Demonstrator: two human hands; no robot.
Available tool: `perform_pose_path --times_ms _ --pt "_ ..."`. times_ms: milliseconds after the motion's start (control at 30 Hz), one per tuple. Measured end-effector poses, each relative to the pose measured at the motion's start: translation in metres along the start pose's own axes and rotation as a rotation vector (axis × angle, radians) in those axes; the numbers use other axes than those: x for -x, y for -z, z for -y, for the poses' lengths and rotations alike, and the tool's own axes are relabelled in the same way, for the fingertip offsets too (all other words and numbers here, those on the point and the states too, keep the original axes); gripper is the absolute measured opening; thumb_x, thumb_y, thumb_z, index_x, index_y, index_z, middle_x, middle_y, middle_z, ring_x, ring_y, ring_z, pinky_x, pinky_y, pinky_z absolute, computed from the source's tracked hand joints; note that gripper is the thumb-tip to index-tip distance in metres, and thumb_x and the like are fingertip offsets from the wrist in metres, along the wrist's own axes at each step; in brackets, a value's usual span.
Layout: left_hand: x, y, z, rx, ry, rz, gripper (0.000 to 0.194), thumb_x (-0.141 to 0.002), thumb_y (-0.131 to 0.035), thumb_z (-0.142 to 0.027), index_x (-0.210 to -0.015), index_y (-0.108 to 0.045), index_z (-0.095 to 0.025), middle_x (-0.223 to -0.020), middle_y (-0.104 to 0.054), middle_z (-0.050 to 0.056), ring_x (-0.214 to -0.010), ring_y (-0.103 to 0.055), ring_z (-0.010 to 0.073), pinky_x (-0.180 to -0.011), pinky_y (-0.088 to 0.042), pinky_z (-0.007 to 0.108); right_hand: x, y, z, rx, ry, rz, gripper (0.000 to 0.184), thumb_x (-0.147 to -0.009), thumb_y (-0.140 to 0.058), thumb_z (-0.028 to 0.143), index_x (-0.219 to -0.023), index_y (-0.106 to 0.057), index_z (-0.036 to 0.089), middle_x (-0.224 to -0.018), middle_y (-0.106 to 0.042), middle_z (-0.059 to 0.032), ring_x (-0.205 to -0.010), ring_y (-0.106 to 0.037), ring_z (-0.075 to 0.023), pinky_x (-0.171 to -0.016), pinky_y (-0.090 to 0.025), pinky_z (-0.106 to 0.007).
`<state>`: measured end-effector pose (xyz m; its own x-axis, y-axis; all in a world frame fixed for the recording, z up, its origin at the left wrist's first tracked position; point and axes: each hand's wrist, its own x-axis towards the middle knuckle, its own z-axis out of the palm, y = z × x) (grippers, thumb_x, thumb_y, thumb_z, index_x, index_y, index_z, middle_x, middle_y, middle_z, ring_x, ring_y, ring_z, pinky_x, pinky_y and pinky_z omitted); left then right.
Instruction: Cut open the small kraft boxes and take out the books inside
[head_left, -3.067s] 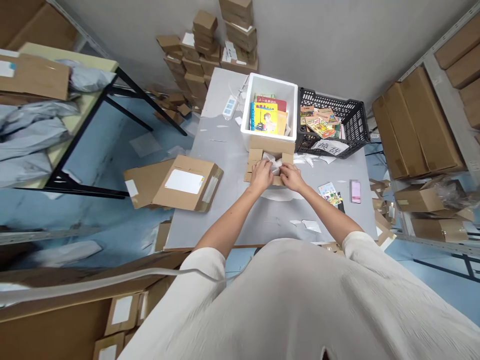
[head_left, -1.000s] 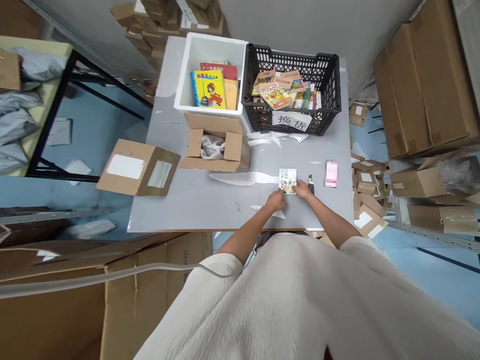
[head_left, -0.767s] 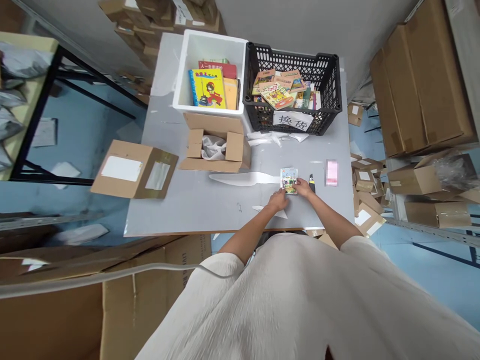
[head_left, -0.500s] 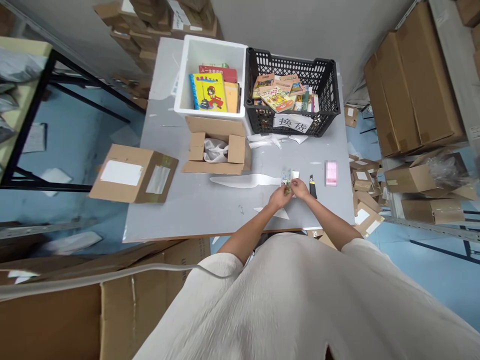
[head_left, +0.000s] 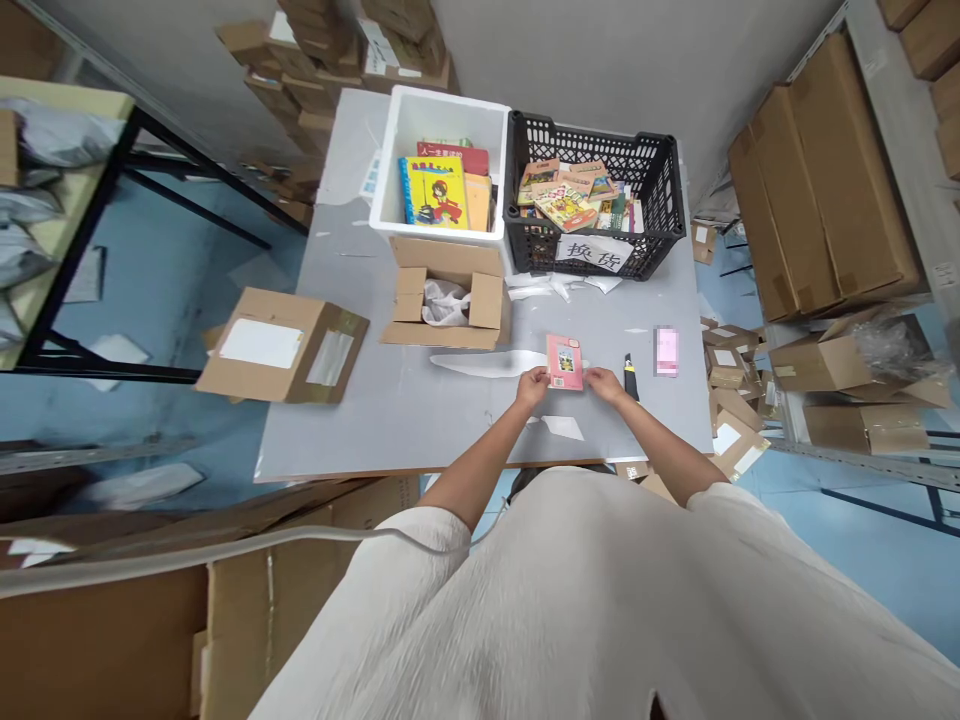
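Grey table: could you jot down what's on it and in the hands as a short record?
Left hand: gripping left edge of pink booklet
Right hand: at booklet's right edge
Right of hands: box cutter, then phone
White foam box: books
Black plastic crate: booklets
Open cardboard box: crumpled white wrapping
Table's left side: labelled carton

A white paper sign (head_left: 594, 253) on the front of the black crate (head_left: 534, 243) reads "换货". A red book (head_left: 474, 160) in the white box (head_left: 381, 200) shows "人一生要读的". The yellow book's (head_left: 437, 195) title is blurred; the pink booklet (head_left: 564, 361) bears a barcode and small, illegible print.
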<state>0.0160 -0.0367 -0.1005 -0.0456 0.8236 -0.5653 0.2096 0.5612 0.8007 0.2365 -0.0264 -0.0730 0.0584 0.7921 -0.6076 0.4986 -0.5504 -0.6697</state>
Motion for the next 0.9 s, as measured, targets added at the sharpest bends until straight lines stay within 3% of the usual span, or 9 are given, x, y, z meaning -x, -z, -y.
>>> perform_pose_path --times_ms 133,300,467,667,767,900 --pt "0.003 -0.006 -0.006 0.127 -0.016 0.039 0.017 -0.087 -0.069 -0.027 -0.096 -0.081 -0.021 -0.093 -0.084 0.004 -0.086 -0.074 0.0213 -0.085 -0.061 0.033 0.001 0.000 0.002 -0.140 -0.055 -0.032 0.009 -0.082 -0.071 0.031 -0.086 -0.073 0.023 -0.081 -0.078 -0.0014 -0.085 -0.075 -0.0223 -0.085 -0.062 -0.033" --pt "0.003 -0.005 -0.015 0.015 -0.046 0.038 0.031 -0.094 -0.061 -0.027 -0.114 -0.084 -0.022 -0.108 -0.087 0.006 -0.104 -0.077 0.0254 -0.098 -0.062 0.039 0.002 0.011 0.009 -0.225 -0.045 -0.083 0.009 -0.075 -0.072 0.027 -0.084 -0.068 0.024 -0.082 -0.080 -0.0036 -0.082 -0.076 -0.0233 -0.081 -0.062 -0.035" --pt "0.007 -0.008 -0.028 -0.178 -0.139 -0.122 0.033 -0.101 -0.057 -0.026 -0.125 -0.080 -0.024 -0.133 -0.081 0.011 -0.126 -0.074 0.0283 -0.111 -0.058 0.042 0.007 0.018 0.020 -0.263 0.026 -0.157 0.017 -0.076 -0.068 0.031 -0.091 -0.069 0.024 -0.088 -0.081 -0.0030 -0.086 -0.077 -0.0225 -0.085 -0.062 -0.033" --pt "0.013 -0.034 -0.050 0.103 -0.171 0.072 0.028 -0.105 -0.066 -0.045 -0.113 -0.079 -0.022 -0.117 -0.084 0.010 -0.113 -0.078 0.0276 -0.102 -0.059 0.038 0.024 0.015 0.040 0.066 0.212 -0.202 0.030 -0.089 -0.066 0.034 -0.113 -0.079 0.024 -0.092 -0.083 -0.0019 -0.088 -0.077 -0.0246 -0.088 -0.060 -0.036" --pt "0.013 -0.041 -0.058 0.322 -0.143 0.089 0.035 -0.099 -0.073 -0.055 -0.103 -0.079 -0.021 -0.106 -0.083 0.009 -0.104 -0.078 0.0262 -0.095 -0.060 0.036 0.035 0.008 0.048 0.316 0.416 -0.206 0.029 -0.100 -0.064 0.034 -0.122 -0.081 0.025 -0.105 -0.084 -0.0055 -0.098 -0.077 -0.0266 -0.092 -0.059 -0.036" --pt "0.011 -0.036 -0.061 0.495 -0.098 0.039 0.032 -0.090 -0.081 -0.052 -0.094 -0.075 -0.021 -0.093 -0.080 0.006 -0.086 -0.073 0.0202 -0.085 -0.061 0.033 0.040 0.002 0.052 0.555 0.633 -0.179 0.030 -0.107 -0.063 0.031 -0.130 -0.082 0.024 -0.126 -0.081 -0.0137 -0.118 -0.073 -0.0304 -0.106 -0.055 -0.040"
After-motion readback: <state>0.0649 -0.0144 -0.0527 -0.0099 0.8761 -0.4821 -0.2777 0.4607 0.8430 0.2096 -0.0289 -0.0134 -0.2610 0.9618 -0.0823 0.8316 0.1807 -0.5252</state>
